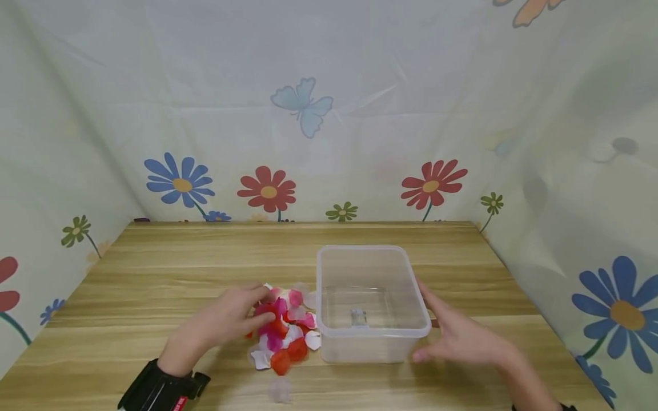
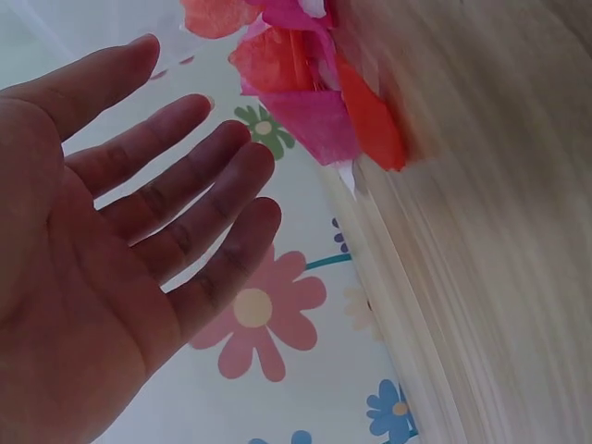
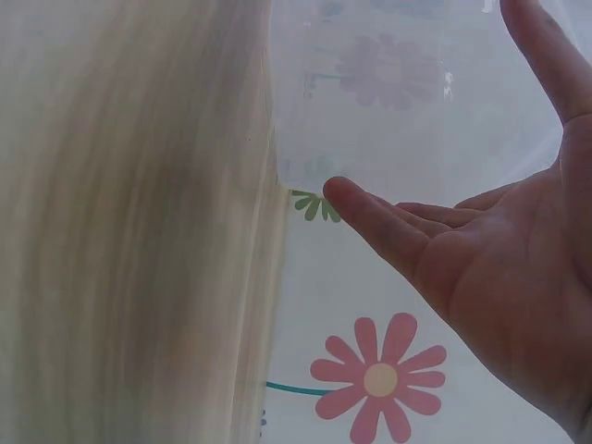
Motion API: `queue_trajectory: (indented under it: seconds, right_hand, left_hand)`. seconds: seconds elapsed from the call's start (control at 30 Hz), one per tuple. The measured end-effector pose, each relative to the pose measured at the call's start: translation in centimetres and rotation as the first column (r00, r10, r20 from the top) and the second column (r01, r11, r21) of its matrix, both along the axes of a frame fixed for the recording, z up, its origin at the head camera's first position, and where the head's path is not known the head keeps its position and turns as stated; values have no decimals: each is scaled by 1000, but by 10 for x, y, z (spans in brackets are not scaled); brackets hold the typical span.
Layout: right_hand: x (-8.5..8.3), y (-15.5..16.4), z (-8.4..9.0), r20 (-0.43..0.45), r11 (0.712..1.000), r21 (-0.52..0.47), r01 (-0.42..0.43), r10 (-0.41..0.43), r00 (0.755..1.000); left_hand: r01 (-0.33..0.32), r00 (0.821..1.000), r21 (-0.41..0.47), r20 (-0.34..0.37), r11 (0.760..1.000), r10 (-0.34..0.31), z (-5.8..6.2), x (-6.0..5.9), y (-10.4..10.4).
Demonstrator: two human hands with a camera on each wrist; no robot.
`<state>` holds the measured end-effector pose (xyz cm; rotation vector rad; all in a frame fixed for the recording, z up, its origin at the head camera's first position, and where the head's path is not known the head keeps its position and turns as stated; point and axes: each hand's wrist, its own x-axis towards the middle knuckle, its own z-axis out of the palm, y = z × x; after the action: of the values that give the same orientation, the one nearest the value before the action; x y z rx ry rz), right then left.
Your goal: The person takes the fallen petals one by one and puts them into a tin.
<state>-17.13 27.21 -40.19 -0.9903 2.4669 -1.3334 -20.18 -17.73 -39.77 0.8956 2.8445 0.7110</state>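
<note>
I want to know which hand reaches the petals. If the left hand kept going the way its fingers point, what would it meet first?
Probably the petal pile: the left hand already has its fingertips at the pile's edge.

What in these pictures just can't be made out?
- Head view: whether the left hand touches the petals; its fingertips merge with the pile.
- Head view: whether the right hand touches the clear box; the box wall hides the contact.
- Left wrist view: the table is blurred; petals cut off by the top edge.
- Right wrist view: the box's inside, cut off at the top.
</note>
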Motion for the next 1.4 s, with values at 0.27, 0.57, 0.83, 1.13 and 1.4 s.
queue_trajectory:
  seconds: [0.27, 0.57, 0.83, 1.13, 1.4]
  right_hand:
    - [6, -11, -4, 9, 998, -60, -26, 26, 1000]
    - [8, -24, -8, -40, 994, -87, 61, -65, 997]
    - [7, -34, -8, -62, 988, -72, 134, -138, 988]
    - [10, -36, -11, -45, 977, -67, 200, -204, 978]
    - [5, -39, -9, -18, 979, -66, 194, -195, 981]
  left_hand:
    - [13, 1000, 5, -4, 1000, -13, -2, 4, 8]
    - [26, 999, 39, 24, 999, -27, -2, 7, 14]
    - [44, 999, 21, 22, 999, -45, -3, 6, 18]
    - [67, 996, 5, 55, 998, -67, -1, 6, 19]
    - [19, 997, -12, 78, 1000, -18, 0, 8, 17]
